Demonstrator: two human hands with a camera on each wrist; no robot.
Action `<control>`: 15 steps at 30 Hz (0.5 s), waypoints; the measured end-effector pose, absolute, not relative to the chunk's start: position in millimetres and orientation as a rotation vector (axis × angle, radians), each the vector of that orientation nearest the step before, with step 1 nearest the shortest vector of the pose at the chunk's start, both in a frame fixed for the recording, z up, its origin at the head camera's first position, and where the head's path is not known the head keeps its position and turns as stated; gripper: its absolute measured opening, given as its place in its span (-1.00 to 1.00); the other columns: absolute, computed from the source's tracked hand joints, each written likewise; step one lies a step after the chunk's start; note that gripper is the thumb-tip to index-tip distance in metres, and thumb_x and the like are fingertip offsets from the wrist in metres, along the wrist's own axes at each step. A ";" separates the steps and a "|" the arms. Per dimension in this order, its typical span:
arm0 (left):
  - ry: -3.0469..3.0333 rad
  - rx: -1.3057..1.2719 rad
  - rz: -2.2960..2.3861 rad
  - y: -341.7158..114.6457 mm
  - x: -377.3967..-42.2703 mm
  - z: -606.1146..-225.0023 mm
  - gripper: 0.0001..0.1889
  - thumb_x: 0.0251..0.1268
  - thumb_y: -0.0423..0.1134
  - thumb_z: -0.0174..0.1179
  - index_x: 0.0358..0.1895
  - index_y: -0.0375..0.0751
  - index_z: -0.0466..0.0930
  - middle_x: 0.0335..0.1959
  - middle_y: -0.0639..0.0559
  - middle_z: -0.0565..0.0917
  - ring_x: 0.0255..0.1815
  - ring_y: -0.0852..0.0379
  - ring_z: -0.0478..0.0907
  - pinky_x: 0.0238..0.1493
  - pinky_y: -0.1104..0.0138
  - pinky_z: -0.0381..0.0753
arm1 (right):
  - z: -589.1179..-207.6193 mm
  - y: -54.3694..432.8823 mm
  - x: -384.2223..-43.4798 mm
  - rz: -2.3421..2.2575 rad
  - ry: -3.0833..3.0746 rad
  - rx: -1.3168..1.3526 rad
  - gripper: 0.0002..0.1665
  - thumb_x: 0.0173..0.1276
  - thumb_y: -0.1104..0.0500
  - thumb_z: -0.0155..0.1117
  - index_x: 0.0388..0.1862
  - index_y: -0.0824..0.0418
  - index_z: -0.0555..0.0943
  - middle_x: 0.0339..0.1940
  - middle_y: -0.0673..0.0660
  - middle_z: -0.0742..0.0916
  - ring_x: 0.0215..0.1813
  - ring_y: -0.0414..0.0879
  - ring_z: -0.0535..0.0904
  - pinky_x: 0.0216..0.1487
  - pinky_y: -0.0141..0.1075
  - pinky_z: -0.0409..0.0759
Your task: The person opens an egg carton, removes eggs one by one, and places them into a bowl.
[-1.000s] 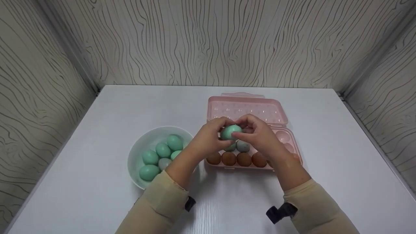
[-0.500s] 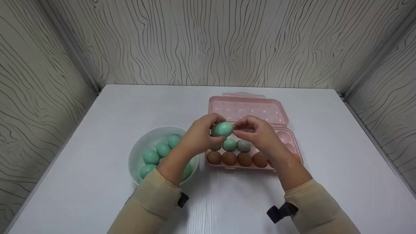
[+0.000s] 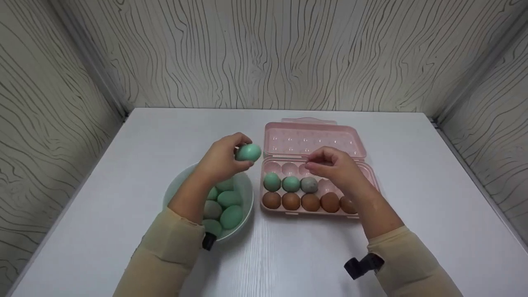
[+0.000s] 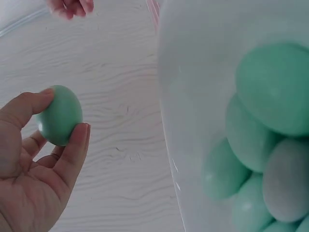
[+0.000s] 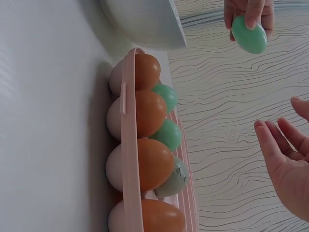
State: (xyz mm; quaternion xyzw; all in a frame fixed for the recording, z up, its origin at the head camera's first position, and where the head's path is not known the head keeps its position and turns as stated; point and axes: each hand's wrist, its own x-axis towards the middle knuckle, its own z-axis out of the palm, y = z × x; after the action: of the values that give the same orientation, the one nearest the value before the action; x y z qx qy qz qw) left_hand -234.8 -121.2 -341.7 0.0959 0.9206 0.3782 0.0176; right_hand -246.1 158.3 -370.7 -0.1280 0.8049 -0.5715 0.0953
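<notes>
My left hand holds a green egg above the back rim of the white bowl. In the left wrist view, thumb and fingers pinch that egg around its sides. My right hand hovers over the pink egg carton, its fingers loosely bent and nothing between them. The right wrist view shows this hand with fingers apart. Brown eggs fill much of the carton's front row. Behind them sit two green eggs and a speckled grey egg.
Several green eggs and a grey one lie in the bowl, partly hidden by my left arm. The carton's lid is folded back behind it. Wood-patterned panels enclose the white table.
Both hands were at the green egg over the carton. The right hand let go, and the left hand carried the egg left towards the bowl. The right hand stayed above the carton.
</notes>
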 end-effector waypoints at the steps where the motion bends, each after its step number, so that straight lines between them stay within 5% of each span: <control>1: 2.859 0.279 1.172 -125.3 -235.7 -342.5 -0.57 0.06 -0.22 0.31 0.04 -0.07 0.43 -0.04 0.03 0.50 -0.04 0.07 0.48 -0.01 0.23 0.52 | -371.3 159.5 -246.7 -1.691 2.384 -0.369 -0.60 0.14 -0.01 0.34 -0.13 0.19 0.54 -0.17 0.14 0.65 -0.09 -0.03 0.56 -0.05 -0.35 0.54; 15: 2.742 0.117 0.895 -176.0 -243.0 -362.0 -0.64 0.06 -0.30 0.24 -0.02 -0.10 0.44 -0.04 -0.06 0.52 -0.04 -0.01 0.47 0.00 0.12 0.49 | -381.6 174.9 -257.7 -1.696 2.371 -0.327 -0.58 0.23 0.03 0.25 -0.11 0.33 0.50 -0.16 0.22 0.61 -0.08 0.04 0.58 -0.08 -0.31 0.57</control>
State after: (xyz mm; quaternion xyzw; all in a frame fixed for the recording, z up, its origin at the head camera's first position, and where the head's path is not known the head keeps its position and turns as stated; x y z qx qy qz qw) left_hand -243.0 -176.0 -362.0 0.0401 0.9421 0.3077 0.1272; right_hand -257.7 174.9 -381.6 -0.1109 0.8039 -0.5750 0.1038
